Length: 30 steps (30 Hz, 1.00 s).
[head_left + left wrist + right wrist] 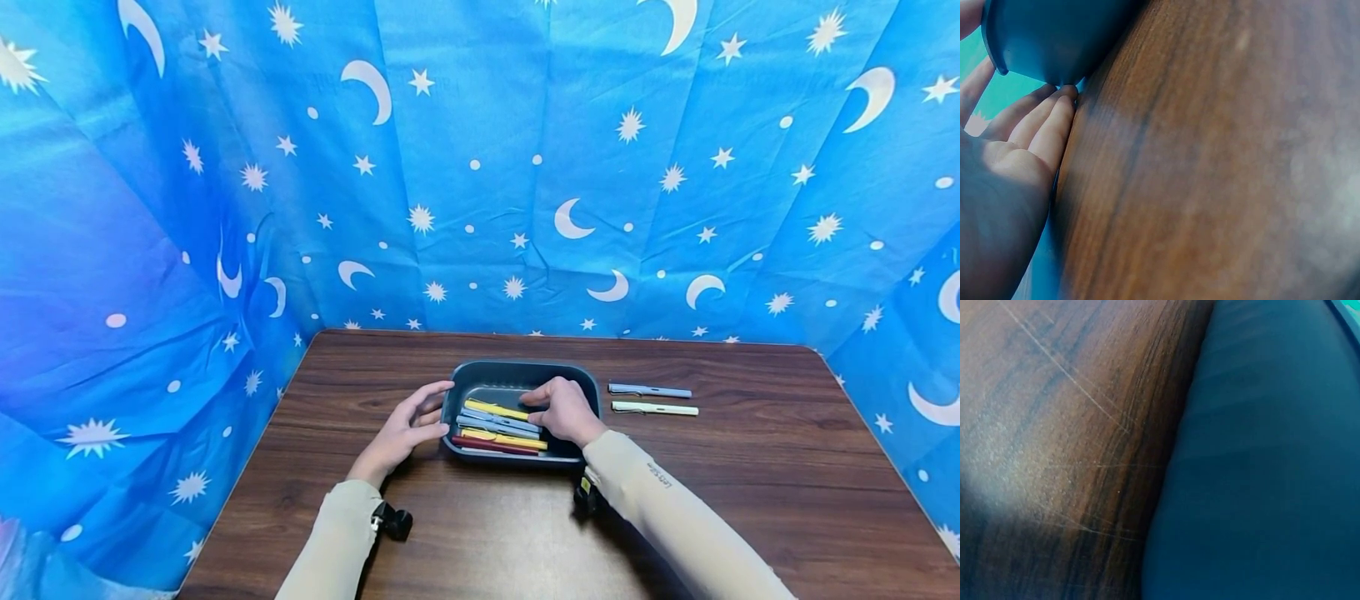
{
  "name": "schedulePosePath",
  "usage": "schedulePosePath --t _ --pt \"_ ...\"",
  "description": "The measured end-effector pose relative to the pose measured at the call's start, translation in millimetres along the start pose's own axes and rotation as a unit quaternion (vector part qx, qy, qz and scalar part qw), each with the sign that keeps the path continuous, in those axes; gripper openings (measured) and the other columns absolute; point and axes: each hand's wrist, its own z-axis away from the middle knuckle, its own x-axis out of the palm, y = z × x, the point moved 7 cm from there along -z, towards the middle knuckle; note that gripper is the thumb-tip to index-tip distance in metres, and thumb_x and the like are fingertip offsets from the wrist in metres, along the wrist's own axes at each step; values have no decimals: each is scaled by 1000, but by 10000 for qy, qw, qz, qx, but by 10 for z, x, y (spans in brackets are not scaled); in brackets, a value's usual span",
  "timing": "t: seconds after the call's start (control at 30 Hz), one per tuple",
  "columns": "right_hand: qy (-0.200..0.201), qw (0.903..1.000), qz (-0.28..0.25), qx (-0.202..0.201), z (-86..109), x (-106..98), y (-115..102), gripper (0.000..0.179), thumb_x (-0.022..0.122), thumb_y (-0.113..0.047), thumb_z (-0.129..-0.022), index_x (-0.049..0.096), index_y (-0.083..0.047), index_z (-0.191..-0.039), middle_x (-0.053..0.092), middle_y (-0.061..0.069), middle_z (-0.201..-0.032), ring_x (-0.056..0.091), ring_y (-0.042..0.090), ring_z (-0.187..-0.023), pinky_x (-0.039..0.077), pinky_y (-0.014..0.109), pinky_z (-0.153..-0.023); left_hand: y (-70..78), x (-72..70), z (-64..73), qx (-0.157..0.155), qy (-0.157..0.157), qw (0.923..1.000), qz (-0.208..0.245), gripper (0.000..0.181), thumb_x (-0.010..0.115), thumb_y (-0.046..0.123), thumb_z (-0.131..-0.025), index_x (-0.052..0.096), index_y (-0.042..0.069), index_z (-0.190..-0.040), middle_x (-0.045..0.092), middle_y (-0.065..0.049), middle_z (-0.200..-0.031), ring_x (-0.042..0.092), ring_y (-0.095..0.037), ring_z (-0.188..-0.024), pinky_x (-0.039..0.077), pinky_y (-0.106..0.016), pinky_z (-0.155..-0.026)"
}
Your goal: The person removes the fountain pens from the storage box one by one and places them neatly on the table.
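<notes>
A dark grey tray [525, 367] stands on the wooden table in the head view. Inside it, toward the left and front, several pens lie roughly parallel: a yellow pen [495, 409] at the back, blue-grey pens [498, 426], another yellow pen [510, 439] and a dark red pen [498, 447]. My left hand [405, 429] touches the tray's left end with extended fingers [1044, 125]. My right hand [566, 411] reaches into the tray, thumb at the right end of the back yellow pen; thumb and index finger look apart. The right wrist view shows only the tray's outer wall [1260, 456] and table.
Right of the tray lie a blue-grey pen [650, 390] and a pale green pen [655, 408], side by side on the table [495, 533]. A blue cloth [480, 200] with moons and stars hangs behind and at both sides.
</notes>
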Motion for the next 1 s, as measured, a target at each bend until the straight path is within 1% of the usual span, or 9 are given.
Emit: schedulePosePath --t 0.07,0.3,0.43,0.6,0.83,1.0 --pt "3 10000 33 43 -3 1 7 30 83 -9 -90 81 -15 -120 78 3 -120 69 27 -121 57 49 -100 4 3 4 -17 10 10000 38 63 66 8 -103 42 18 -160 43 -21 -162 47 -42 -146 51 -33 -109" --pt "15 9996 249 94 -8 -4 18 30 84 -9 -90 82 -16 -119 79 3 -118 71 26 -119 60 46 -94 16 20 10 -70 27 9997 225 64 67 6 -101 42 16 -160 46 -22 -160 48 -42 -145 54 -30 -105" --pt "94 9993 339 95 2 -26 8 28 85 -11 -89 82 -15 -117 80 3 -115 73 25 -115 61 44 -92 21 23 12 -101 36 9997 218 65 67 6 -101 42 15 -160 46 -22 -160 48 -42 -145 54 -30 -104" --pt "230 9978 618 37 10 -58 -15 26 85 -12 -90 83 -16 -115 81 2 -111 75 23 -107 63 42 -87 37 20 6 -99 49 9998 171 65 68 7 -101 41 14 -160 45 -22 -160 48 -42 -145 54 -32 -106" --pt "360 9960 811 -67 -2 -69 -26 22 84 -11 -90 84 -18 -111 81 1 -105 77 19 -98 64 41 -82 35 13 -6 -63 47 9999 130 65 68 7 -101 43 17 -159 45 -21 -161 48 -42 -146 53 -32 -107" --pt "382 9952 891 -94 -19 -66 -36 20 84 -10 -90 85 -19 -108 82 0 -102 77 17 -94 64 39 -79 28 7 -7 -32 35 9999 113 64 68 7 -101 43 18 -159 45 -20 -161 48 -41 -146 52 -32 -108"
